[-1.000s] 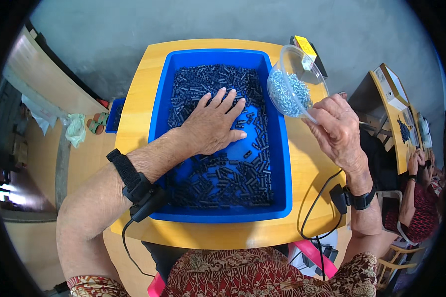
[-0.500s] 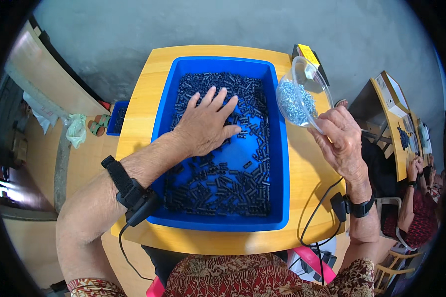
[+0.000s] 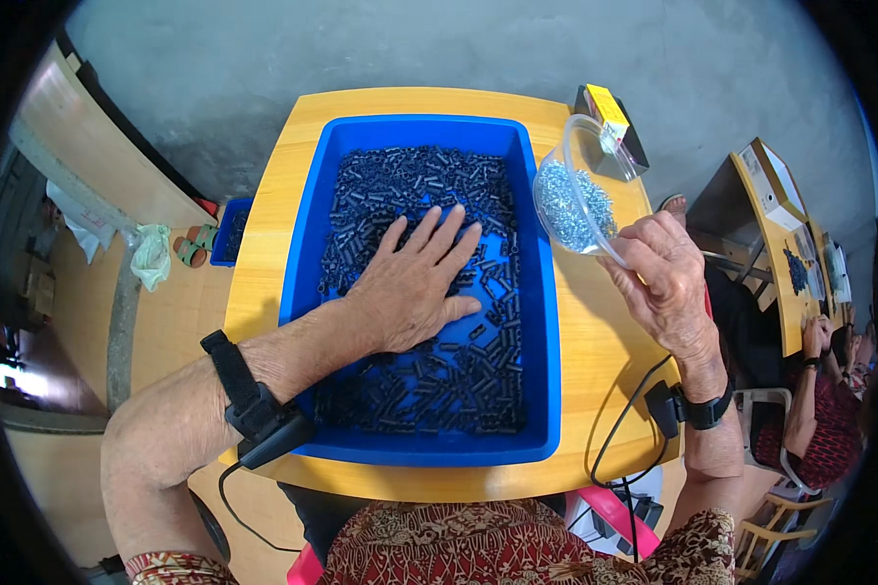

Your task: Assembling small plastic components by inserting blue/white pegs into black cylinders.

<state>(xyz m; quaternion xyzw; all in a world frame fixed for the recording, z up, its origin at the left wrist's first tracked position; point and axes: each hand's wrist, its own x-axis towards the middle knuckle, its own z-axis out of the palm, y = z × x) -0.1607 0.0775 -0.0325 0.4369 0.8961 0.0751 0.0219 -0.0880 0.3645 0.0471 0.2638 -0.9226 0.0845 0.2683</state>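
Observation:
A blue rectangular tray (image 3: 548,409) takes up the middle of the yellow wooden table. It holds a great many small black tubular pieces (image 3: 400,185), heaped toward the far side and spread thinner nearer me. My left hand (image 3: 415,283) lies over these pieces with its fingers spread, palm down, holding nothing I can see. To the right of the tray, my right hand (image 3: 661,278) pinches the rim of a clear round plastic tub (image 3: 568,156). The tub is tilted toward the tray, and small shiny silvery metal pieces (image 3: 574,205) gather in its lower side.
A yellow box (image 3: 607,112) sits on a dark holder at the table's far right corner. A black cable (image 3: 600,429) loops by my right wrist. Another person (image 3: 800,419) sits at a table to the right. A small blue bin (image 3: 232,232) stands on the floor at left.
My left hand has moved toward me across the black pieces. The tray has shifted slightly left and nearer. The tub in my right hand has moved a little left.

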